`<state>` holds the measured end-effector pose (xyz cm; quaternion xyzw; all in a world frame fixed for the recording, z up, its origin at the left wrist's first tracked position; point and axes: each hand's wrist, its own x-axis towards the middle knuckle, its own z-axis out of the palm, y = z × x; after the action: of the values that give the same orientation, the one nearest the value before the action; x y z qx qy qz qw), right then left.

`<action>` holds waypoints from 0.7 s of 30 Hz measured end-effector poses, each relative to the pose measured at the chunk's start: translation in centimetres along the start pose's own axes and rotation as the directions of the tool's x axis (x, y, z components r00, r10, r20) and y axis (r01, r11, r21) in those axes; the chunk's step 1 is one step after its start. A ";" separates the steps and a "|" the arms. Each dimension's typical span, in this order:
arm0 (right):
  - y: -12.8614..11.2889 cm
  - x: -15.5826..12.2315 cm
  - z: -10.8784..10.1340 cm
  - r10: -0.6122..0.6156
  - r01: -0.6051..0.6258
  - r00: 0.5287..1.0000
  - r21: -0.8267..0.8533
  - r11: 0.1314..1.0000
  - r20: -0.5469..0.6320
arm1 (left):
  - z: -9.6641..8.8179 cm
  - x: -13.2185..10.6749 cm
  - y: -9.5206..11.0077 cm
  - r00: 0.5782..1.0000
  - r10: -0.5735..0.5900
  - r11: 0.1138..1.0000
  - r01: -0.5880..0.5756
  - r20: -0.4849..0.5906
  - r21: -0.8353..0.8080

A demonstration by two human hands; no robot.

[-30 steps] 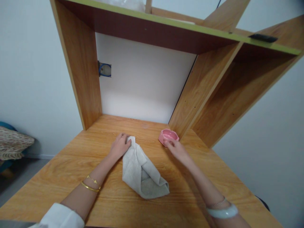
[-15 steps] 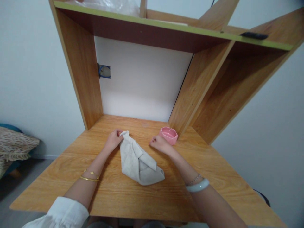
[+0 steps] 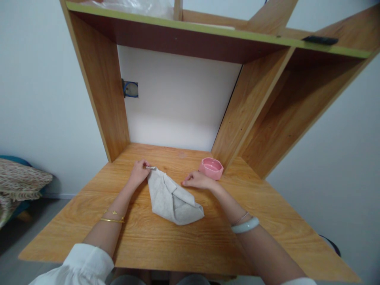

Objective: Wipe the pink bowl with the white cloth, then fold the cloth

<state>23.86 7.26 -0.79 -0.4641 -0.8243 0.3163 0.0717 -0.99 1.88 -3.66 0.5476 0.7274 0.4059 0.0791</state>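
A crumpled grey cloth [image 3: 170,198] lies on the wooden desk [image 3: 190,237] in front of me. My left hand [image 3: 138,171] pinches the cloth's far left corner. To the right of the cloth, my right hand [image 3: 196,180] hovers low over the desk with its fingers curled and nothing visible in them. A small pink dish [image 3: 211,167] stands just beyond my right hand, beside the upright wooden divider.
The desk sits inside a wooden shelf unit with side panels [image 3: 102,87], a divider [image 3: 243,114] and a green-edged top shelf [image 3: 208,33]. A dark object [image 3: 320,40] lies on that shelf at the right. A patterned fabric [image 3: 20,182] is at the far left.
My right hand left the pink dish and moved left toward the cloth. My left hand kept hold of the cloth's corner and drew it slightly left.
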 end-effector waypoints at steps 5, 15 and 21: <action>-0.1 0.2 1.0 -0.010 0.010 1.000 0.046 0.999 0.013 | -0.2 0.1 -0.1 1.000 -0.004 1.000 0.005 0.009 -0.022; -1.0 -0.3 -1.4 -0.026 -0.003 0.956 -0.100 0.995 -0.291 | 0.4 0.2 -0.1 0.996 -0.054 0.992 0.062 0.073 -0.107; -0.9 0.2 -1.3 -0.057 -0.055 0.905 -0.249 0.967 -0.422 | 0.3 0.7 -0.7 0.998 -0.067 0.992 0.067 0.002 -0.109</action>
<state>23.67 7.69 0.76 -0.5267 -0.8227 0.0987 0.1898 -1.58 2.59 -4.15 0.5175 0.7221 0.4426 0.1218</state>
